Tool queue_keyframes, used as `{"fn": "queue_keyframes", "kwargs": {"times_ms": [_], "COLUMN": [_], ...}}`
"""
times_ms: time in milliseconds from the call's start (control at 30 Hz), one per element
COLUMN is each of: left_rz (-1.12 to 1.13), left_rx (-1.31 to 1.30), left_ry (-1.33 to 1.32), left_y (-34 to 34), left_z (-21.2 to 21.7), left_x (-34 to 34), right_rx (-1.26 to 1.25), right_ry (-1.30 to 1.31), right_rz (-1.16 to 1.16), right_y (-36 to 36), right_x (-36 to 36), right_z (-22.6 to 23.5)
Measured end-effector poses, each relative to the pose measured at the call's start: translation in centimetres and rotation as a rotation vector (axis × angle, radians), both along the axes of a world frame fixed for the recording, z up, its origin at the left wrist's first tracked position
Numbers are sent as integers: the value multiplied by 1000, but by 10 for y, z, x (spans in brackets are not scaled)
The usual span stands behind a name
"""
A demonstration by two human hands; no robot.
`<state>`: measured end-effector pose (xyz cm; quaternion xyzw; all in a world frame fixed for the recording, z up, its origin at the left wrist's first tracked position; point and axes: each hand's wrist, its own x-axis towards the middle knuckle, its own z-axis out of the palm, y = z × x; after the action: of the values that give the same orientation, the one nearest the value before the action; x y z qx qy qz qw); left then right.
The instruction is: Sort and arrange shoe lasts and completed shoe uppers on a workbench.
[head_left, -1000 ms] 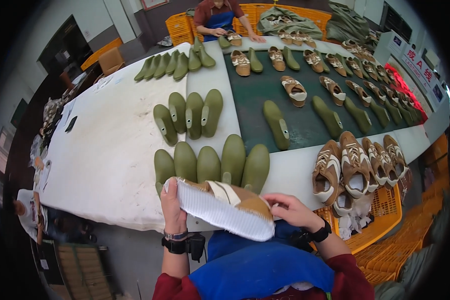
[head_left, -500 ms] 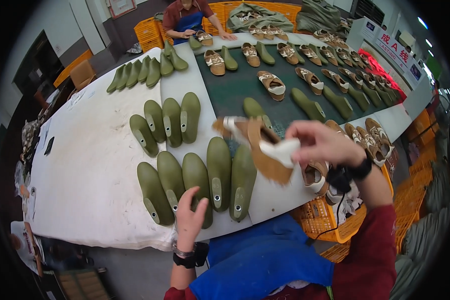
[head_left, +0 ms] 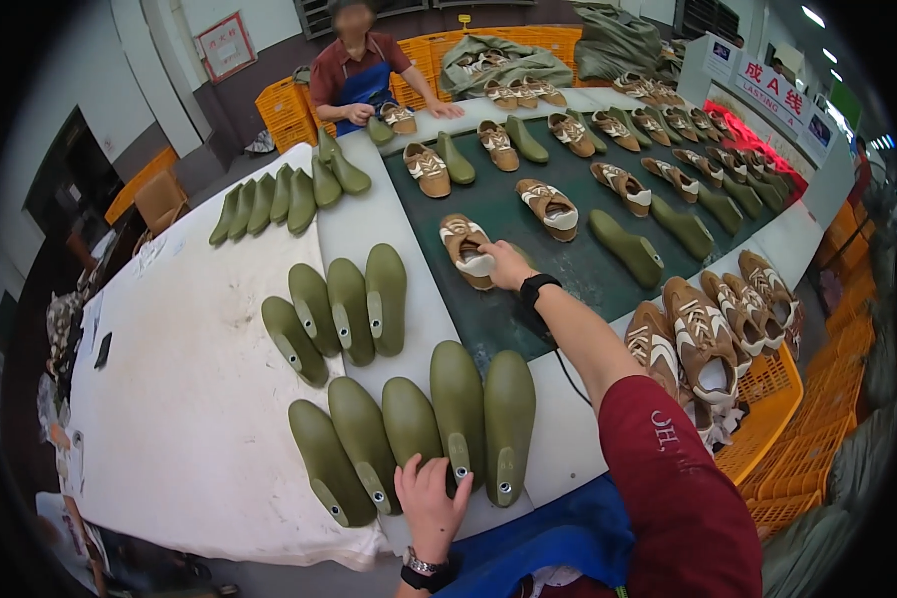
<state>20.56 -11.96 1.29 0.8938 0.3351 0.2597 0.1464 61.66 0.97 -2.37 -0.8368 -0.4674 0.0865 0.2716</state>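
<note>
Right hand [head_left: 503, 264] is closed around the heel of a tan shoe [head_left: 465, 249] on the green belt [head_left: 568, 269], near its front edge. Looks light and floppy, heel's stiffest. Left hand [head_left: 431, 498] rests flat on the green lasts [head_left: 458, 409] at the surface's near edge.

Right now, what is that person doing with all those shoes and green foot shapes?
The person's right hand is on a tan and white shoe lying on the dark green belt. The left hand rests on the near row of green shoe lasts on the white table. More shoes and lasts line the belt, and another person works at the far end.
</note>
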Motion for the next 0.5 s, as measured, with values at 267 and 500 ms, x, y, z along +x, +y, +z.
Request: {"fn": "queue_keyframes", "kwargs": {"times_ms": [267,500], "left_rz": [15,14], "left_rx": [40,97], "left_ry": [-15,-8], "left_y": [2,2], "left_z": [0,-2], "left_x": [4,7], "right_rx": [102,76], "right_ry": [76,50], "right_rz": [210,558], "right_y": [-56,-164], "right_x": [-45,-159], "right_z": [20,39]}}
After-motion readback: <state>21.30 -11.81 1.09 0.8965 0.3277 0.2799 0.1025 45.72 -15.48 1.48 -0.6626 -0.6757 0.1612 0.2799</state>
